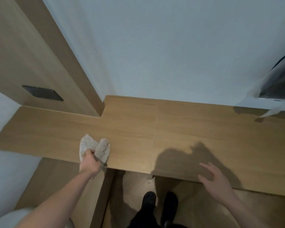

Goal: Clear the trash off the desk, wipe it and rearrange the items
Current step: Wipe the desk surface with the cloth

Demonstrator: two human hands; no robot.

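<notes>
The desk was a flat slab of light wood-grain laminate with one straight seam across its top and a step cut into its far edge. One cloth, pale, nubbly and bunched into two soft lobes, lay on the desk near its front edge. The left hand gripped it from behind, fingers curled into the folds. The right hand hovered over the desk's front edge to the right of the seam, fingers spread and nearly straight, holding nothing, with its shadow cast on the wood just beyond.

Behind the desk rose a smooth white wall. At the desk's far left corner stood a tan wooden panel bearing one dark rectangular plate. At its far right end sat a blurred dark-and-white object; what it was could not be told. Below the desk's front edge, two black shoes stood on a brown floor.
</notes>
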